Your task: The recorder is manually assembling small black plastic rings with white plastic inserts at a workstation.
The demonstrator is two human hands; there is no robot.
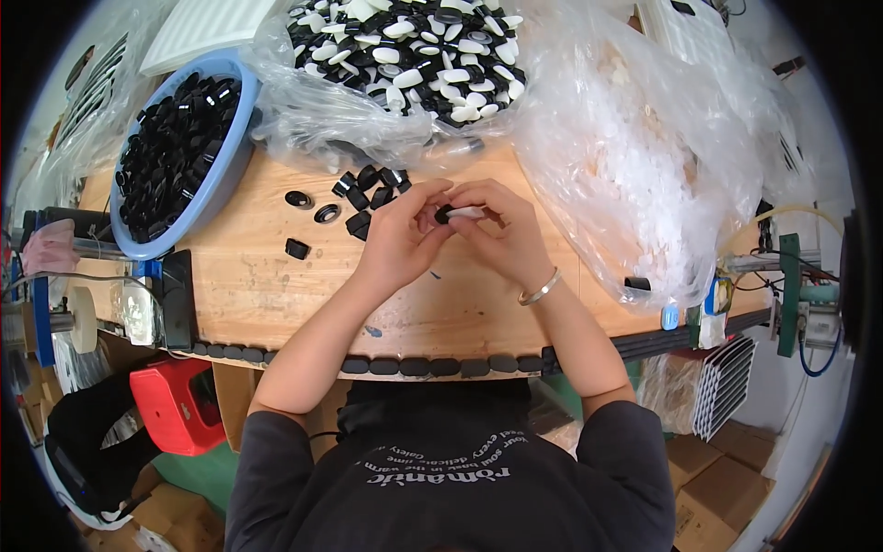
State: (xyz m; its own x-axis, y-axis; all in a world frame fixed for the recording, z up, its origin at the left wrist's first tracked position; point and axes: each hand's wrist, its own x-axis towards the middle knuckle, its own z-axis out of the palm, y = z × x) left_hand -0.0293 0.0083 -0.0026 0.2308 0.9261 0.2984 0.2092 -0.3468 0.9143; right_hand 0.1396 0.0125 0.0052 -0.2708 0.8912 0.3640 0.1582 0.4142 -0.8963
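Note:
Over the middle of the wooden table (276,313), my two hands meet around one small piece. My left hand (405,232) has its fingers closed on a small black plastic part (443,214). In the fingertips of my right hand (506,235) is a white elongated part (467,212), touching the black one. Whether the two parts are joined cannot be told. Just left of my left hand lie several loose black caps (359,224). Two black rings (326,213) and a single black cap (296,248) rest farther left.
A blue basin (248,120) full of black parts stands at the left. At the back is a heap of black and white parts (405,64) on clear plastic. A clear bag (635,184) of small white pieces fills the right. Devices flank both table ends.

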